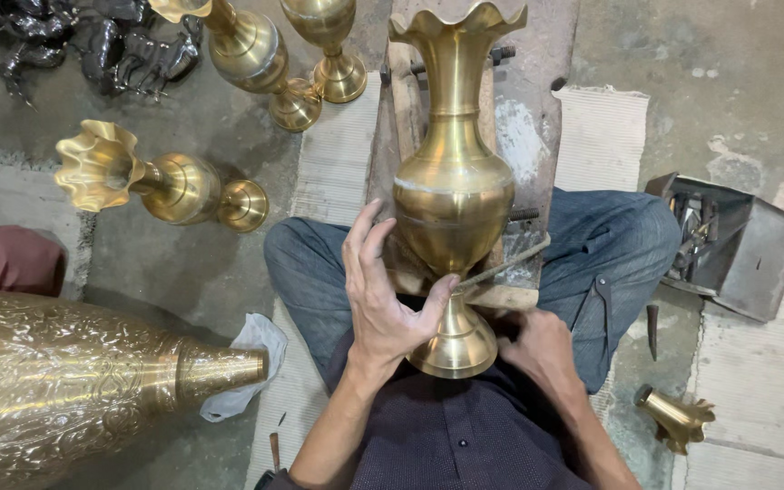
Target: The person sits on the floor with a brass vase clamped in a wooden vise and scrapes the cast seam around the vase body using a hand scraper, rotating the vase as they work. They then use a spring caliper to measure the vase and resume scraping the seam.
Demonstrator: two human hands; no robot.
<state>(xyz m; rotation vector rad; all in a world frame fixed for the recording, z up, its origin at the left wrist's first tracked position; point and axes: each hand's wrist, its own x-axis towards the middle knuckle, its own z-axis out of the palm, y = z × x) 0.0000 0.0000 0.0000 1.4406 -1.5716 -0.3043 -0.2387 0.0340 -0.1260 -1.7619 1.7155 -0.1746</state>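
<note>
left hand (383,304): open, fingers spread; thumb presses the vase's neck just above its foot, fingertips rest on the belly's left side.
right hand (537,349): closed around a thin rod, just right of the foot; fingers are mostly hidden behind the knuckles.
vase (453,195): plain brass, scalloped mouth, lying along a block between the two hands, foot toward the person, mouth pointing away.
rod (505,266): slim, runs from the right hand up and right, its near end at the vase's neck beside the left thumb. Contact point too small to tell.
block (533,118): worn slab under the vase, stretching away from the hands between the knees.
legs: crossed, in jeans (610,236), on either side of the hands.
large vase (74,381): engraved brass, on its side on the floor well left of the left hand, neck pointing toward it.
cloth (251,349): white, at the large vase's mouth, near the left forearm.
small vases: one lies left of the left hand (161,181); two more beyond it (256,54), (328,41).
tray (737,245): metal, holds tools, right of the right hand.
brass piece (673,417): fluted, on the floor right of the right forearm.
</note>
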